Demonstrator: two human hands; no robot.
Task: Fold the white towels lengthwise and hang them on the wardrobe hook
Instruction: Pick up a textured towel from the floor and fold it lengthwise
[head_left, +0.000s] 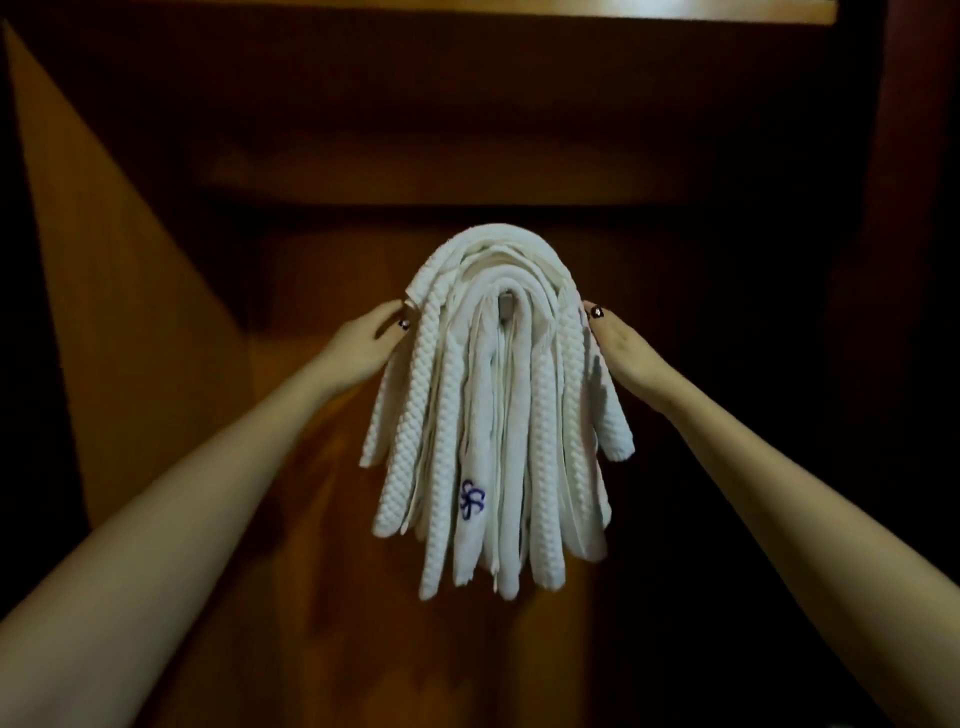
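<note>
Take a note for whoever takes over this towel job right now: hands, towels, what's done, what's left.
Left hand: at the left side of the white towels, thumb on the outer one; grip unclear.
Right hand: same on the right side.
Towels: folded, draped together over the wardrobe hook, ends hanging down.
Done: folding and hanging of these.
Left: probably just straighten and let go; any further towels are out of view.

- towels (498, 415): white; outer ones raised waffle weave, inner ones plain.
- flower emblem (471, 499) on one inner towel: blue-violet.
- wardrobe panel (363, 156): reddish-brown wood.
- thumbnails (596, 313): dark polish, pale spot.
</note>
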